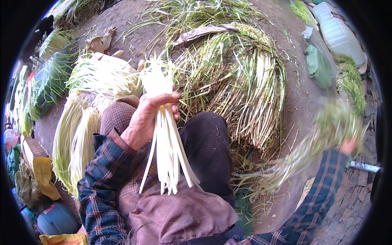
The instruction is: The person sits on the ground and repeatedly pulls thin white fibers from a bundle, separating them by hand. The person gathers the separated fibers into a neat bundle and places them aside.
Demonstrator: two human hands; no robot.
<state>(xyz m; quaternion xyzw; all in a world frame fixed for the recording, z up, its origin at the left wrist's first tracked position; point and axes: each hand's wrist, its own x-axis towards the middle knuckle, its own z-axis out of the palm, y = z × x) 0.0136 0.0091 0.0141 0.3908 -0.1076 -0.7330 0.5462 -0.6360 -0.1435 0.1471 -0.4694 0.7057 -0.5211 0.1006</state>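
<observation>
My left hand (141,119) grips a slim bundle of pale blanched stalks (167,147) above my lap. Their lower ends fan out downward, and the upper part is washed out by glare. Out at the far right, my right hand (349,144) is blurred and partly covered by the leafy stalks (306,162) it grips, which trail down to the left. In front of my knees lies a big heap of uncleaned stalks (232,85), green at the leaves and brown at the base. Clean pale stalks (73,144) rest beside my left knee, with more pale stalks (104,75) above them.
Wrapped bundles of greens (50,82) line the left side. A blue plastic container (56,219) and a wooden block (35,147) stand lower left. Upper right are a translucent plastic jug (340,36) and a green bag (318,65). Loose leaves litter the dirt floor (128,33).
</observation>
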